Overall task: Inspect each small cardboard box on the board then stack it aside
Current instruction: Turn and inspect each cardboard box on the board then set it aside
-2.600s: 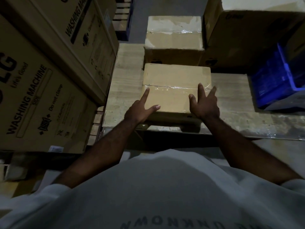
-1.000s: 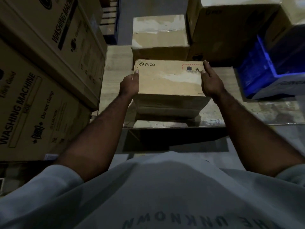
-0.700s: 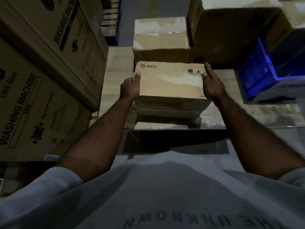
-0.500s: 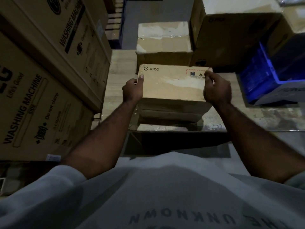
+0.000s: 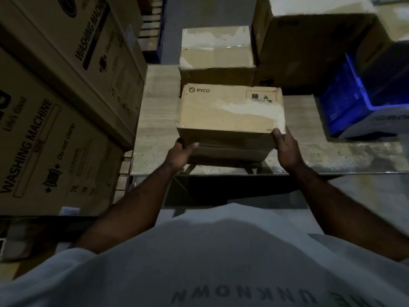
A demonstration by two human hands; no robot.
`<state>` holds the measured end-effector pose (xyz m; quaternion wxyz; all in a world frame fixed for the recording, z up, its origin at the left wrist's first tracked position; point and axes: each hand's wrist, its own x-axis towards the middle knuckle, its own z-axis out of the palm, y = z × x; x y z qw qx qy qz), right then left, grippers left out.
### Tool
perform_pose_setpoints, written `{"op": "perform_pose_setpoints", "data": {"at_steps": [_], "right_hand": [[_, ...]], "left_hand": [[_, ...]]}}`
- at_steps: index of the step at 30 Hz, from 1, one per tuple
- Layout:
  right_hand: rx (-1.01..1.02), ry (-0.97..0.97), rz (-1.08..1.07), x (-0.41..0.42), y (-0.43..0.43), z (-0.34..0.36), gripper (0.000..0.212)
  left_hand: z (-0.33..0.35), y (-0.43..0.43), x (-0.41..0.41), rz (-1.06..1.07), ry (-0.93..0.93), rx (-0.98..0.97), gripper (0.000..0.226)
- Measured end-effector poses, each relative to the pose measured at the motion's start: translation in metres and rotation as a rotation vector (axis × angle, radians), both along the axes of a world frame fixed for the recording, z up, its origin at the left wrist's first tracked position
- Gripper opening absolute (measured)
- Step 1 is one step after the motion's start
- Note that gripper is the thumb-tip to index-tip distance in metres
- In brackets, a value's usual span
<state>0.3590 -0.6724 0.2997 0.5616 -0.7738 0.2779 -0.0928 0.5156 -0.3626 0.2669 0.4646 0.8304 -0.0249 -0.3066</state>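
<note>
At your left stand tall cartons (image 5: 55,129) printed "WASHING MACHINE", "Do not clamp" and "Life's Good". Your left hand (image 5: 179,155) curls its fingers under the near-left corner of the small box (image 5: 230,111), marked "PICO" beside a red-hatched warning label, at the near edge of the board (image 5: 155,120). Your right hand (image 5: 285,149) grips its near-right corner, thumb on top. A blue crate (image 5: 363,100) sits far right

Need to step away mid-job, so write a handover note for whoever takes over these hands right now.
Left hand grips the near-left corner of the brown PICO-printed cardboard box; right hand grips its near-right corner.
The box is over the pale wooden board, printed face up; a taped brown cardboard box sits behind it.
Done: inspection under way.
Left: finish checking, stack it aside.
</note>
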Motion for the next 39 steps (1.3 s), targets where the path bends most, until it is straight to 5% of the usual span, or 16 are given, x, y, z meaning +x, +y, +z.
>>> {"op": "perform_pose_setpoints", "data": {"at_steps": [4,8,13,21,32,39], "right_hand": [[-0.062,0.032,0.001,0.009,-0.008,0.008,0.092],[-0.085,-0.065,-0.065,0.021,-0.005,0.023,0.052],[-0.166,-0.114,-0.050,0.042,-0.011,0.049,0.051],[-0.208,0.041,0.054,0.056,-0.040,0.037,0.060],[0.066,0.139,0.047,0.025,-0.034,-0.006,0.043],[0.022,0.145,-0.017,0.017,-0.043,-0.031,0.070]], "left_hand": [[0.007,-0.013,0.004,0.009,-0.065,0.113,0.063],[0.025,-0.019,0.012,0.021,-0.310,0.098,0.066],[0.048,-0.032,0.024,0.075,-0.558,0.184,0.048],[0.050,-0.042,0.037,0.009,-0.512,0.344,0.048],[0.017,-0.041,0.035,-0.104,-0.289,0.251,0.049],[0.010,-0.034,0.020,-0.046,-0.210,0.310,0.071]]}}
